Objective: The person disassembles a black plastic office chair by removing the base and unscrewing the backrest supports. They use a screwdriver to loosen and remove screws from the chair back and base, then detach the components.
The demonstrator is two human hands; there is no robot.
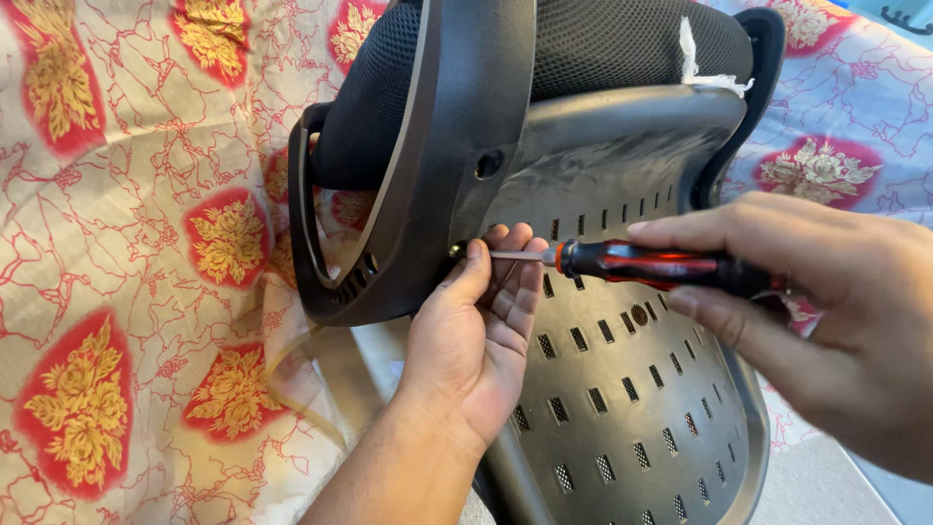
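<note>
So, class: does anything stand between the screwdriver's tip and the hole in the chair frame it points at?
Nothing visible does. The right hand holds the screwdriver, its shaft running straight to the hole in the chair frame. The left hand only steadies the shaft from beside it.

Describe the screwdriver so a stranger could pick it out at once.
Find the grey plastic chair back, dotted with small slots, lying on the red-and-gold flowered cloth. Across its upper part, the right hand holds the screwdriver. It is the only tool there: glossy red-and-black handle, thin steel shaft.
</note>
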